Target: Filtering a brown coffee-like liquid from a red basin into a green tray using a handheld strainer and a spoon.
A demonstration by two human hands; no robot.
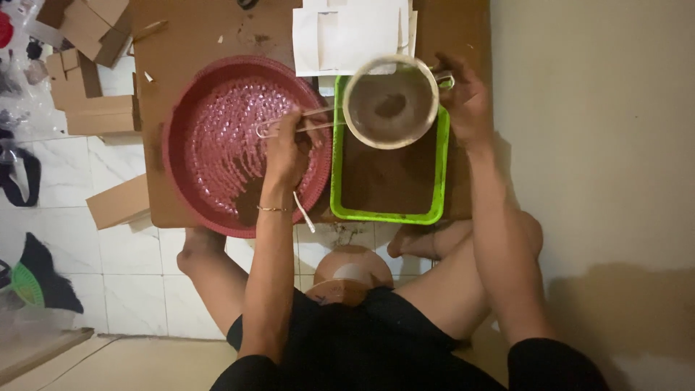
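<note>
At frame centre, the left hand (286,148) grips the wire handle of a round sieve (391,101), while the right hand (467,101) clasps its far rim. Handle runs left–right; the sieve hangs level over a green tray (441,174) already coated in brown powder. A small clump remains inside. Left sits a red woven basket (181,145).

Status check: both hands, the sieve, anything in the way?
Left hand grips sieve handle; right hand steadies far rim. Round sieve held over green tray, brown powder inside. Red basket alongside, nothing blocking.
</note>
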